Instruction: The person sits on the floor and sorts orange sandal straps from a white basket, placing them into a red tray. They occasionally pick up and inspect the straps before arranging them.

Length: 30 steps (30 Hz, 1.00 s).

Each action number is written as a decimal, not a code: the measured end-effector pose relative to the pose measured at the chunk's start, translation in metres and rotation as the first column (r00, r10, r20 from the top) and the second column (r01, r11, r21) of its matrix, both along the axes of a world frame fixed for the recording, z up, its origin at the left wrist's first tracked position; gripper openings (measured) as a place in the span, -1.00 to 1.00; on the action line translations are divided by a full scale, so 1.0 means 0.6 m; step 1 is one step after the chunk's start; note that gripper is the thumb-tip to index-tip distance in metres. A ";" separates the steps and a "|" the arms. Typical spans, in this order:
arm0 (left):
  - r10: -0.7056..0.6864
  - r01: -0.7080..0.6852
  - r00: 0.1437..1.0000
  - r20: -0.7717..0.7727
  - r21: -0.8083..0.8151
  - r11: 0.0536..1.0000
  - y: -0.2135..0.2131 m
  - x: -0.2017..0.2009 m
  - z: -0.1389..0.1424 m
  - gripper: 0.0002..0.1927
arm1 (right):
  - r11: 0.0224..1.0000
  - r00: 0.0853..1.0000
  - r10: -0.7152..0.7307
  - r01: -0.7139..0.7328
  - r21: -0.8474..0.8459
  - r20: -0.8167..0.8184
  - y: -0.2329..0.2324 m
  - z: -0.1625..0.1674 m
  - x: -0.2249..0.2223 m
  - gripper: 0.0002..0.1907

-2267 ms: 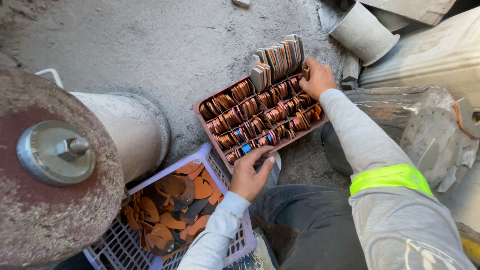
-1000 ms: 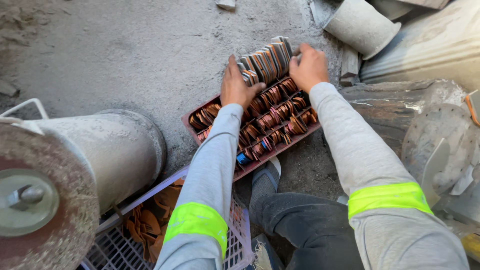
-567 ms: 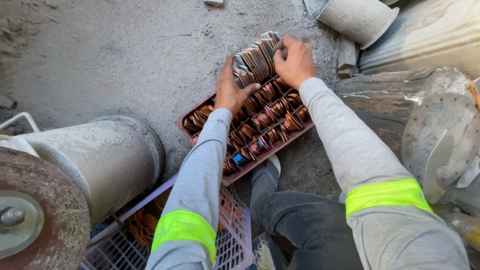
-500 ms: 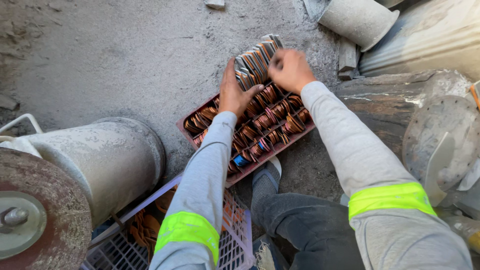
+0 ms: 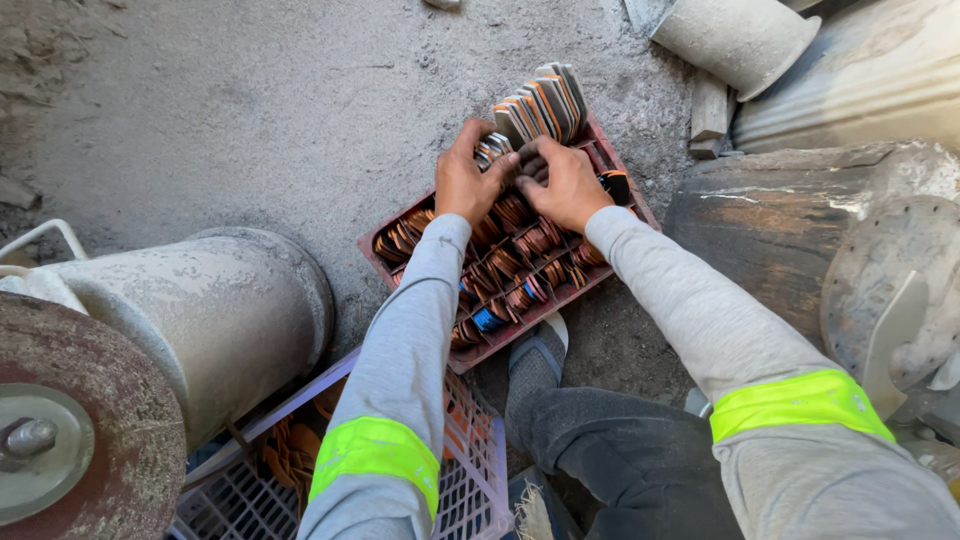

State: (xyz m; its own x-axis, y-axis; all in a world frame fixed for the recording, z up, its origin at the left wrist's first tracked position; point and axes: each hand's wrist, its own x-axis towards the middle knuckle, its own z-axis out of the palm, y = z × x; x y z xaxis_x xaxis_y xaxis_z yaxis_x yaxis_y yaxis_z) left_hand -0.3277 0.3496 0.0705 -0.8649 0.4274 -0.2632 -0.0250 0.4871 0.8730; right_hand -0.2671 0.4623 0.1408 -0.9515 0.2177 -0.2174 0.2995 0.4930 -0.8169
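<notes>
We have both hands over the red compartment tray [image 5: 640,215], which lies on the dusty floor at 12 o'clock from our knees: the left hand [image 5: 470,180] curls, fingers bent, onto a stack of thin leather pieces [image 5: 492,150], while the right hand [image 5: 565,185] is pinched nearly closed on pieces between them, though exactly which we cannot tell. The taller upright stack [image 5: 545,100] at 1 o'clock stands on edge, probably to keep pieces sorted, and a lilac basket [image 5: 470,480] of loose pieces waits at 7 o'clock.

Two hands [image 5: 470,185]; one red tray [image 5: 500,345]; one basket [image 5: 470,470]; perhaps three cylinders [image 5: 200,310].
</notes>
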 end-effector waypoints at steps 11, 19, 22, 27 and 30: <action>0.005 -0.008 0.982 -0.188 -0.017 1.000 0.005 0.004 -0.010 -0.52 | 0.839 0.991 0.004 0.069 0.540 -0.132 -0.060 -0.052 -0.017 -0.67; -0.041 0.043 0.998 -0.041 0.041 0.998 -0.015 -0.049 0.040 -0.46 | 0.872 0.991 0.034 0.034 0.488 -0.129 -0.038 -0.050 -0.039 -0.39; -0.042 0.082 0.987 -0.158 0.254 0.964 -0.018 -0.058 0.060 -0.26 | 0.892 0.988 0.067 0.005 0.452 -0.142 -0.009 -0.029 -0.051 -0.47; 0.108 -0.152 0.988 0.108 0.666 0.730 -0.039 0.002 0.061 -0.25 | 0.840 0.987 0.161 -0.144 0.523 0.013 -0.020 0.007 -0.037 -0.58; 0.188 -0.490 0.860 0.474 0.665 0.563 -0.080 0.058 0.049 -0.39 | 0.822 0.955 0.283 -0.291 0.489 0.092 -0.066 0.033 0.006 -0.50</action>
